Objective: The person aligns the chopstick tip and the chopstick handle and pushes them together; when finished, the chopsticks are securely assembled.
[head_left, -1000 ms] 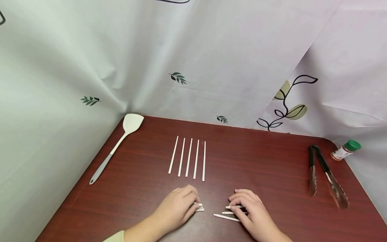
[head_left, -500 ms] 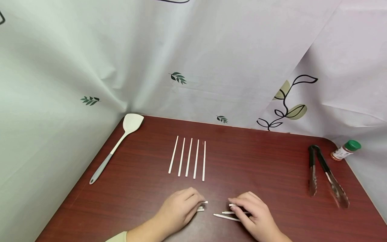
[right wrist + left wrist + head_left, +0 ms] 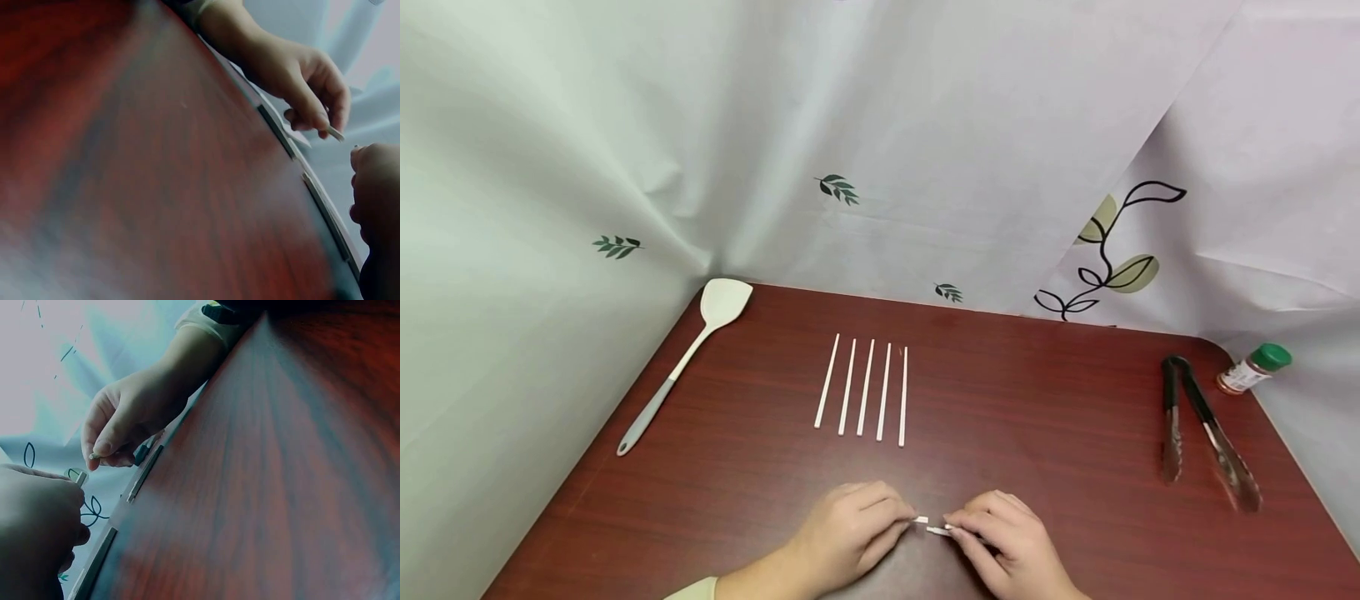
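My left hand (image 3: 853, 533) pinches a short white stick (image 3: 921, 520) between thumb and fingers, its end pointing right. Facing it, my right hand (image 3: 1011, 542) pinches another white stick (image 3: 948, 527), of which only the tip shows. A small gap separates the two held ends. Below them a white stick with a narrower tip (image 3: 936, 531) pokes out beside the right fingers. In the right wrist view the left hand's stick (image 3: 336, 133) is held above the table, and stick pieces (image 3: 328, 219) lie lower down. The hands hide the rest of these sticks.
Several long white sticks (image 3: 865, 387) lie side by side on the dark red table (image 3: 1037, 400). A white spatula with a grey handle (image 3: 685, 358) lies at the left edge. Black-handled metal tongs (image 3: 1213, 433) and a green-capped spice jar (image 3: 1253, 368) are at the right.
Each hand has picked up a stick from the loose pieces near it. The hands have drawn closer, bringing the stick ends towards each other. The head view has shifted slightly.
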`<state>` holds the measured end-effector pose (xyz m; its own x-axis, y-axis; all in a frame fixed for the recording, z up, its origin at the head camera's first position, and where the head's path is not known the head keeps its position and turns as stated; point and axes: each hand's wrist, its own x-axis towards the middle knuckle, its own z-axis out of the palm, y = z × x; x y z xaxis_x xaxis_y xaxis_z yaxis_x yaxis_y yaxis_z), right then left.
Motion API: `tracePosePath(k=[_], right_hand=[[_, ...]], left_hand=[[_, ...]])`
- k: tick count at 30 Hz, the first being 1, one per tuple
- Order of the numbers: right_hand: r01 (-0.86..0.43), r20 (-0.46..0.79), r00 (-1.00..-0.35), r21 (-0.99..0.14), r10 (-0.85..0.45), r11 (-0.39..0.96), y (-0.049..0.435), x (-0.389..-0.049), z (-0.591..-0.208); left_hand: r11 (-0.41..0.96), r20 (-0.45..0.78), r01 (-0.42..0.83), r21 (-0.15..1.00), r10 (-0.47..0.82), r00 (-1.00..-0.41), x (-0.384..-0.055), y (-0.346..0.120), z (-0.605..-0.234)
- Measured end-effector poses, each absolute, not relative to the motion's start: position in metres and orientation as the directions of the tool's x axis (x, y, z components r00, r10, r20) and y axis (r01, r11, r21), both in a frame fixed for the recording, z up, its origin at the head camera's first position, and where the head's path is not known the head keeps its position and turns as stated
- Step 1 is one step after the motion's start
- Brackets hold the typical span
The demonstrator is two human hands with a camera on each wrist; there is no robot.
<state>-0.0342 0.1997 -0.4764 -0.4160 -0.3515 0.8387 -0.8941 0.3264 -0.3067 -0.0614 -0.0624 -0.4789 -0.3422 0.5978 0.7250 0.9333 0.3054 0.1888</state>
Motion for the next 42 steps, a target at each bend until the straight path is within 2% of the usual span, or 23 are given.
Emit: tracePosePath(k=[4, 12, 18, 22, 27, 33, 42], right_hand=[[-0.908, 0.841, -0.386, -0.276, -0.379, 0.314, 0.197, -0.033, -0.481], [-0.899, 0.797, -0.427, -0.324, -0.427, 0.294, 0.199, -0.028, -0.487], [-0.902, 0.795, -0.427, -0.336, -0.431, 0.273, 0.199, -0.027, -0.487], [-0.900, 0.790, -0.432, -0.351, -0.434, 0.257, 0.199, -0.027, -0.486], [-0.886, 0.777, -0.462, -0.390, -0.428, 0.249, 0.199, -0.026, -0.488], [-0.860, 0.752, -0.510, -0.431, -0.417, 0.275, 0.201, -0.024, -0.490], [-0.858, 0.756, -0.513, -0.444, -0.407, 0.258, 0.201, -0.024, -0.493]], left_hand=[[0.269, 0.734, 0.941, 0.206, 0.594, -0.331, -0.060, -0.063, -0.480], [0.212, 0.729, 0.949, 0.232, 0.608, -0.314, -0.056, -0.061, -0.481], [0.211, 0.711, 0.939, 0.270, 0.614, -0.342, -0.053, -0.059, -0.482], [0.200, 0.719, 0.940, 0.276, 0.607, -0.340, -0.053, -0.059, -0.483], [0.182, 0.733, 0.948, 0.262, 0.602, -0.318, -0.054, -0.058, -0.483], [0.177, 0.718, 0.947, 0.269, 0.618, -0.320, -0.054, -0.058, -0.482], [0.138, 0.710, 0.947, 0.291, 0.632, -0.310, -0.055, -0.058, -0.482]])
